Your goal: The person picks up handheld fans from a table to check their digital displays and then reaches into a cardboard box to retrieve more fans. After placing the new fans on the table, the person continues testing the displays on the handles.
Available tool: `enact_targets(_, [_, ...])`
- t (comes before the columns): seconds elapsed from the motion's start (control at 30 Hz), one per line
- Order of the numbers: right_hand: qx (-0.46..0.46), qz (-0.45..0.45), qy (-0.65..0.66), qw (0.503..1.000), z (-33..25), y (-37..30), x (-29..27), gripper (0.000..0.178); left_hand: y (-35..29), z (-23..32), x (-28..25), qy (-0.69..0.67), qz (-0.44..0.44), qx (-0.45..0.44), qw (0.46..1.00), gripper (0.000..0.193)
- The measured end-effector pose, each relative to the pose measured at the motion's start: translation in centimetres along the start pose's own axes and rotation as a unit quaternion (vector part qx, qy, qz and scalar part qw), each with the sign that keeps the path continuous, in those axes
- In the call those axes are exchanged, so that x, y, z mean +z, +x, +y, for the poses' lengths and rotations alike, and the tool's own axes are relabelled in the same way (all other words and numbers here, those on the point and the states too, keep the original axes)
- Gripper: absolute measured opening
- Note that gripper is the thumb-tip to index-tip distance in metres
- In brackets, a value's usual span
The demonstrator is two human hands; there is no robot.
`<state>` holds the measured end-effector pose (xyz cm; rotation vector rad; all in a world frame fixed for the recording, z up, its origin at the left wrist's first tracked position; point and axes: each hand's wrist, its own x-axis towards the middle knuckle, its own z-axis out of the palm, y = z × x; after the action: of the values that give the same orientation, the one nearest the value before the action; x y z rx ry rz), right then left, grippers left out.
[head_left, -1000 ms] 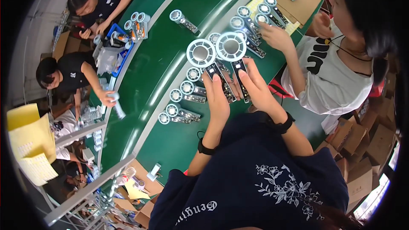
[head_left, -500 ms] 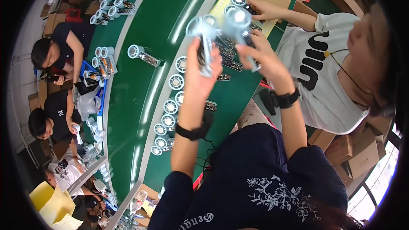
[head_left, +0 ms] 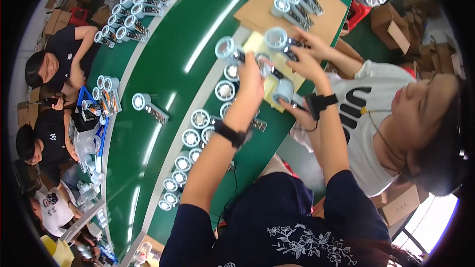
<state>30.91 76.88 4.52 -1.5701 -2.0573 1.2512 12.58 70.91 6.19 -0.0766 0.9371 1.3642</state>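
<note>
My left hand is closed around the handle of a light-blue fan, whose round head points up and left. To its right, the fingers of my right hand are closed on the dark handle of another light-blue fan. A co-worker's hand reaches in just behind that handle. Below my right hand, the co-worker's other hand is at a fan with a blue head. Between my hands one more fan lies partly hidden over a yellow sheet.
Several fans line the table edge beside my left forearm. A single fan lies on the green belt. Several more rest on brown cardboard at the far right. Other people sit across the belt; a co-worker sits close on my right.
My hands have moved apart and down from where both fans were held close together. The view has shifted, showing more of the cardboard. The co-worker's second hand has come into sight.
</note>
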Motion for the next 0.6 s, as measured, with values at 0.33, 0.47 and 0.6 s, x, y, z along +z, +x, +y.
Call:
enact_targets(0.33, [-0.054, 0.006, -0.069, 0.996, 3.2, 1.9, 3.1, 0.044, -2.5, -8.1, -2.8, 0.217, 0.139, 0.06, 0.964, 0.045])
enact_targets(0.47, [0.076, -0.046, -0.082, 0.993, 2.5, 1.7, 3.2, 0.04, 0.1, -10.4, -3.8, 0.263, 0.186, 0.06, 0.945, 0.058])
enact_targets(0.6, [-0.014, 0.094, -0.143, 0.985, 1.6, 0.1, 3.1, 0.037, 3.4, -10.4, -3.3, 0.3, 0.162, 0.065, 0.938, 0.068])
